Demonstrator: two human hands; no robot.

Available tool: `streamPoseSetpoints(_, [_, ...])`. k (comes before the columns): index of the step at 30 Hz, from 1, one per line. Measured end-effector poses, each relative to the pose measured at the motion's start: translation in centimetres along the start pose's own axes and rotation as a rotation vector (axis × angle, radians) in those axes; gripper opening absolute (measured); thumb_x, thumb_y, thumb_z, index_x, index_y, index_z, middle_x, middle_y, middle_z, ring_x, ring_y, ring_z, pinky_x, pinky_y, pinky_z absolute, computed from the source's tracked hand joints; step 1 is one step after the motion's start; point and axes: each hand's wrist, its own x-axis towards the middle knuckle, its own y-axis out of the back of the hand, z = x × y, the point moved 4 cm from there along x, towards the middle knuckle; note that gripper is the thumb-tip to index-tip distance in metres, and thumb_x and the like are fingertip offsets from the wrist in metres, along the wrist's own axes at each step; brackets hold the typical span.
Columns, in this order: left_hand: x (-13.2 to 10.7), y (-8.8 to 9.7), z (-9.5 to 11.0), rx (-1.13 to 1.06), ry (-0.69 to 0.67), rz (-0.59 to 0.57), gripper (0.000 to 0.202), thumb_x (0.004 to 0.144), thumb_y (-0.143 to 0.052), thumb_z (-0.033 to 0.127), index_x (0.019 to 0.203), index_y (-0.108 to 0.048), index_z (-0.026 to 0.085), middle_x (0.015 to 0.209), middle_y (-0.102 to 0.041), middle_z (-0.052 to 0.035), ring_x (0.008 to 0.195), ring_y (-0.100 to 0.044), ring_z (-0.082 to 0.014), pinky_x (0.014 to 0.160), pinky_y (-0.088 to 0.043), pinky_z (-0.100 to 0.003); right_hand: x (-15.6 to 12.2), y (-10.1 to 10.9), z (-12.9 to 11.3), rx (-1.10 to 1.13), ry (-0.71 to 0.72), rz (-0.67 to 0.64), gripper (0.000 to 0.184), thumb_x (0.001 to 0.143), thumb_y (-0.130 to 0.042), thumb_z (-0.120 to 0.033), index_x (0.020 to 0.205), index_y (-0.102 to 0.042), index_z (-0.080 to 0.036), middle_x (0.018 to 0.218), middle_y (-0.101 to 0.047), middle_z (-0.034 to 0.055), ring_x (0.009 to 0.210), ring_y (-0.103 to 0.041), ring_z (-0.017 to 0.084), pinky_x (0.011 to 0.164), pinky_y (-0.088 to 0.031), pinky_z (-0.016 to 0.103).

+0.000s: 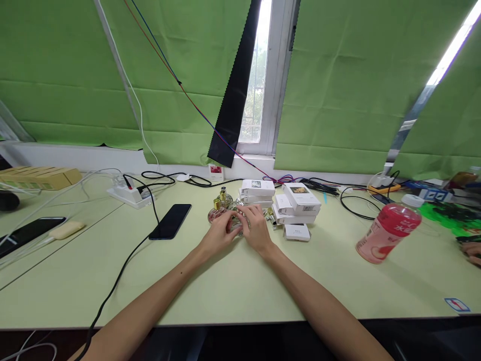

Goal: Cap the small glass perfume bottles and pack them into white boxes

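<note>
My left hand [221, 231] and my right hand [257, 228] meet at the middle of the table, their fingers curled around a clear glass perfume bottle [236, 221]. Most of that bottle is hidden by the fingers. Just behind the hands stand other small round glass perfume bottles [223, 198] with gold-coloured necks. Right of my right hand lie small gold and silver metal pieces [270, 216], partly hidden. Beside them is a stack of small white boxes [301, 199], and another pile of white boxes [257, 188] sits behind the hands.
A black phone [170, 221] lies to the left, by a black cable [131, 258] and a white power strip [131, 193]. A pink drink bottle [388, 233] stands at the right. Another person's hand [472, 252] shows at the right edge.
</note>
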Motion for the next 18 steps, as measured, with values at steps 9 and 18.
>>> streamPoseSetpoints(9, [0.08,-0.05,0.02,-0.004,-0.016,0.017,0.023,0.086,-0.061,0.028,0.106,-0.061,0.015,0.069,-0.051,0.0037,0.061,-0.047,-0.0133,0.059,-0.035,-0.026,-0.04,-0.2,0.4,-0.05,-0.051,-0.008,0.025,0.1,-0.054,-0.02,0.12,-0.07,-0.02,0.096,-0.068,0.0094,0.097,-0.056,0.026,0.087,-0.052,0.039])
streamPoseSetpoints(18, [0.05,0.0,0.21,0.012,-0.033,0.031,0.016,0.085,-0.059,0.024,0.098,-0.061,0.016,0.069,-0.05,0.0032,0.06,-0.046,-0.0129,0.057,-0.034,-0.025,0.02,0.08,-0.27,-0.034,-0.051,-0.016,0.027,0.101,-0.053,-0.02,0.123,-0.067,-0.019,0.104,-0.07,0.0097,0.101,-0.055,0.026,0.09,-0.051,0.04])
